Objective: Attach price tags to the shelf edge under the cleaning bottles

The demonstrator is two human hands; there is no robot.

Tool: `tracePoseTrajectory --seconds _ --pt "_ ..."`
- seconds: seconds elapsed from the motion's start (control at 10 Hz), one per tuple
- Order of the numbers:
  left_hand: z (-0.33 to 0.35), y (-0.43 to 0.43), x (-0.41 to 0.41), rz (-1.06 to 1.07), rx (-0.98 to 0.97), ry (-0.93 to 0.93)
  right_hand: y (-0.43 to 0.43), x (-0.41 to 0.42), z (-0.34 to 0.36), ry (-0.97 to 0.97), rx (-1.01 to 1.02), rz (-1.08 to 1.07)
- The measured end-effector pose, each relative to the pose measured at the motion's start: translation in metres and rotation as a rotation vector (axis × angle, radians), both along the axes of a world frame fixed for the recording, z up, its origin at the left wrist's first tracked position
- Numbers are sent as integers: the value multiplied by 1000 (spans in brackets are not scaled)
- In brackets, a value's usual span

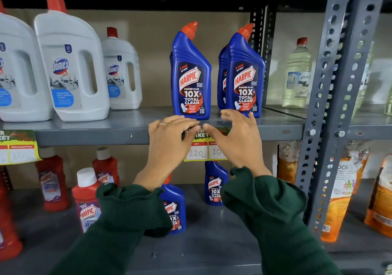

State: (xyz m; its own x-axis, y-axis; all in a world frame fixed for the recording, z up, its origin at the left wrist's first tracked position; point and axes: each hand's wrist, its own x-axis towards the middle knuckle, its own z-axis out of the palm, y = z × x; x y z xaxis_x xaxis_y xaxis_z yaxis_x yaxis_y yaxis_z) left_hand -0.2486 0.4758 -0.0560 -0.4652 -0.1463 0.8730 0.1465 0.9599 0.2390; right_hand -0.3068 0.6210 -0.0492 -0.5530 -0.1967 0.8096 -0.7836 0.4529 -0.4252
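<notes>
A yellow price tag [200, 152] with a green top strip hangs on the grey shelf edge [95, 137], below two blue Harpic bottles [192, 77] [245, 77]. It reads "120" in one white box. My left hand [169, 141] lies over the shelf edge with its thumb pressing the tag's top left. My right hand [233, 141] covers the tag's right side, thumb tip on the top strip and fingers spread and raised above the shelf. A second yellow price tag [19, 147] hangs on the edge at far left, under the white Domex bottles [72, 67].
Red and blue Harpic bottles [89, 200] stand on the lower shelf behind my green sleeves. A perforated grey upright [331, 105] divides the rack at right. Past it stand a clear bottle [297, 73] and orange pouches [339, 190].
</notes>
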Motion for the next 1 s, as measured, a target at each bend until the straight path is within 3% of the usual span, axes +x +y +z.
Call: tracePoseTrajectory --seconds 0.1,0.3,0.6,0.9,1.0 --pt "-3 1 -1 78 -56 16 -5 -4 -4 59 52 -91" --pt "2 -3 2 63 -62 -2 -1 -8 -7 111 43 -45" --pt "19 -14 13 -54 -73 -195 10 -5 -1 146 102 46" --pt "20 -21 20 -138 -72 -305 13 2 2 57 238 -5" --pt "24 -29 31 -237 35 -321 16 7 5 -17 250 -35"
